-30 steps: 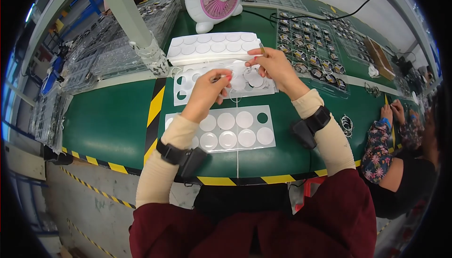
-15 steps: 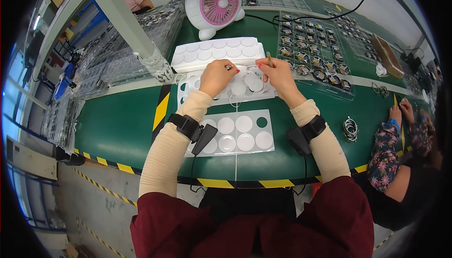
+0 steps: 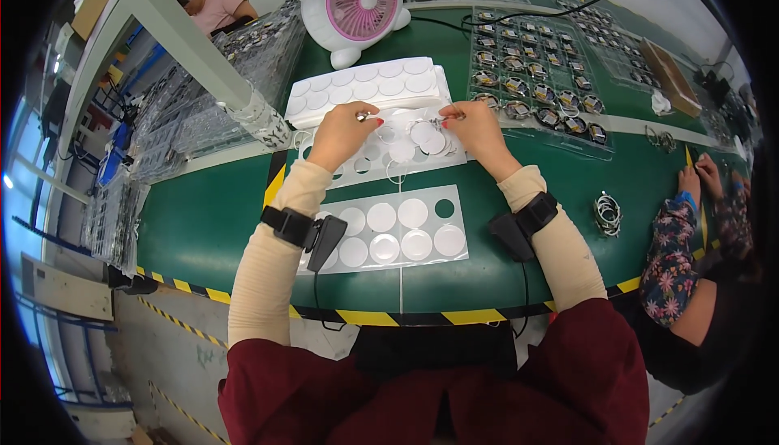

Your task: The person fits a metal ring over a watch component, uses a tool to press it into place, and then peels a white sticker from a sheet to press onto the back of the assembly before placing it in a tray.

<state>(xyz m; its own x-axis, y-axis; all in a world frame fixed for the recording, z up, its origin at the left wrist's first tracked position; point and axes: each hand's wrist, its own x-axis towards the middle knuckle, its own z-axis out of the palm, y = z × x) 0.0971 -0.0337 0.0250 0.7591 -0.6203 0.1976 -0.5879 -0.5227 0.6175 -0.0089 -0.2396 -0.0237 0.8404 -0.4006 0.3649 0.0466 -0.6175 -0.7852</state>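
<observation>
My left hand [image 3: 339, 135] is closed in a pinch above the upper sticker sheets, with a small shiny metallic piece showing at its fingertips. To the right, my right hand [image 3: 480, 132] also pinches; a small, partly hidden piece shows at its fingertips, too small to name. Between and below the hands, loose white discs [image 3: 423, 133] lie piled on a sheet with round holes [image 3: 357, 171]. A thin white ring [image 3: 395, 172] hangs over that sheet's near edge. Closer to me lies a sheet of round white stickers [image 3: 381, 218], one circle of it showing green table.
Behind the hands lies a stack of white sticker sheets [image 3: 365, 82], with a pink-and-white fan [image 3: 357, 7] beyond. Clear trays of round parts [image 3: 540, 80] stand at the right. A wire coil [image 3: 607, 214] lies near a co-worker's hands [image 3: 698, 179]. A post [image 3: 178, 39] rises at left.
My hands have drawn apart, the left moving leftward. The brown stick seen at my right hand before no longer shows. The whole view has shifted slightly.
</observation>
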